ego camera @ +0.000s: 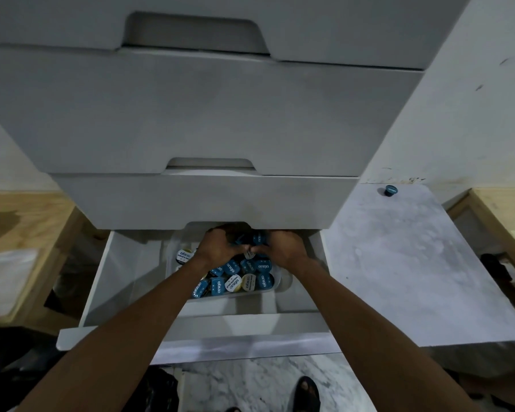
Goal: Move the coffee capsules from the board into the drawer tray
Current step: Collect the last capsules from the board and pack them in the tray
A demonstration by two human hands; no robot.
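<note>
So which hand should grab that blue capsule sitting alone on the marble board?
Probably the right hand. The lone blue capsule lies on the marble board, to the right of the drawer tray where both hands now cup capsules. The left hand would have to reach across.

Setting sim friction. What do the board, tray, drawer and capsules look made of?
Board: marble or marble-print, matte; mottled grey veining.
Tray: likely translucent plastic, smooth; thin pale rim, rounded corners.
Drawer: white painted or laminated panel, matte; flat faces, crisp edges.
Capsules: printed lids, probably foil; bodies unclear.
</note>
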